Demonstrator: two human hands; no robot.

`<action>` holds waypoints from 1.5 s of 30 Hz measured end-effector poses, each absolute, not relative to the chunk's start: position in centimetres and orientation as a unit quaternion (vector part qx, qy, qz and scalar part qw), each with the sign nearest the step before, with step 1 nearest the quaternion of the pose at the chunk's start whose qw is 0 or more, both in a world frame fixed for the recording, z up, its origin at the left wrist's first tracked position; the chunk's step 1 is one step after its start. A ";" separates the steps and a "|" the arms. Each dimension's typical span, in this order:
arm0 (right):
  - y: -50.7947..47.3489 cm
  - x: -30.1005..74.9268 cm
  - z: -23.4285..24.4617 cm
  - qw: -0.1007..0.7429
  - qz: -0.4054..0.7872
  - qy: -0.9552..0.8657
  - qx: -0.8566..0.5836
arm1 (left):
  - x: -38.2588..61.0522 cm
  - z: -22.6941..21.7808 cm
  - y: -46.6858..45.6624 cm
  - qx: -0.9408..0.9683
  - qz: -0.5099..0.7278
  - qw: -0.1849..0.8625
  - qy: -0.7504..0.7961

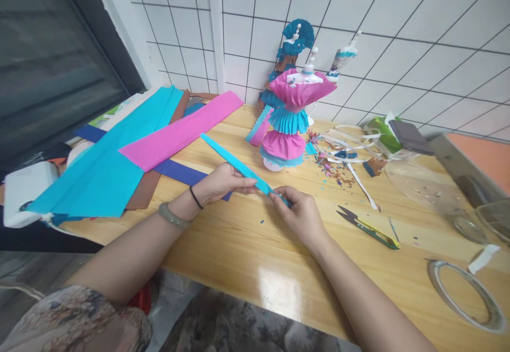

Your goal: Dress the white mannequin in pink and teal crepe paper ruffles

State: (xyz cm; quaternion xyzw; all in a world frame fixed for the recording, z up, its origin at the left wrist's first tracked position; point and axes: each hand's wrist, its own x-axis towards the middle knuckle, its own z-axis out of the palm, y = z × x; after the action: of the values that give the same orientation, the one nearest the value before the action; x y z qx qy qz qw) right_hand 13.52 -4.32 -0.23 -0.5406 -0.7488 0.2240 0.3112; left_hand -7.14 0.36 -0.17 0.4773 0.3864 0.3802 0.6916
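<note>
A narrow turquoise paper strip (227, 156) slants across the front of the table, its far end lying toward the pink sheet. My left hand (223, 183) pinches it near the middle between thumb and fingers. Close to its near end, my right hand (297, 211) grips the same strip, thumb on top. Behind my hands stands a doll-like figure with a pink crepe paper skirt (282, 145), a turquoise ruffle (290, 121) and a wide pink collar (300, 89). Right of my right hand lies a pair of thread snips (368, 227).
Turquoise (115, 150), pink (183, 129) and brown sheets are piled at left beside a white device (27, 192). A blue paper figure (292, 49) leans near the tiled wall. Paper scraps (338, 174), white ribbon and a tape roll (464, 296) lie to the right.
</note>
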 end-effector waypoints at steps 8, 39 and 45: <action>-4.4 13.5 0.1 0.278 0.219 -0.761 -0.543 | -6.9 -0.1 0.4 0.469 0.384 0.688 0.398; -4.3 13.4 -0.8 0.309 0.416 -0.685 -0.512 | -7.8 0.6 1.1 0.413 0.457 0.693 0.374; -4.2 13.7 -0.8 0.297 0.322 -0.719 -0.539 | -8.5 0.6 1.5 0.380 0.492 0.705 0.341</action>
State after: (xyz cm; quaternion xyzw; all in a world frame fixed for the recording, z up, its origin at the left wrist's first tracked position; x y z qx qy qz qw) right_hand 13.70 -4.22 -0.78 -0.5389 -0.7194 0.3222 0.2970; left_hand -8.49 1.48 0.63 0.3799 0.3414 0.4921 0.7049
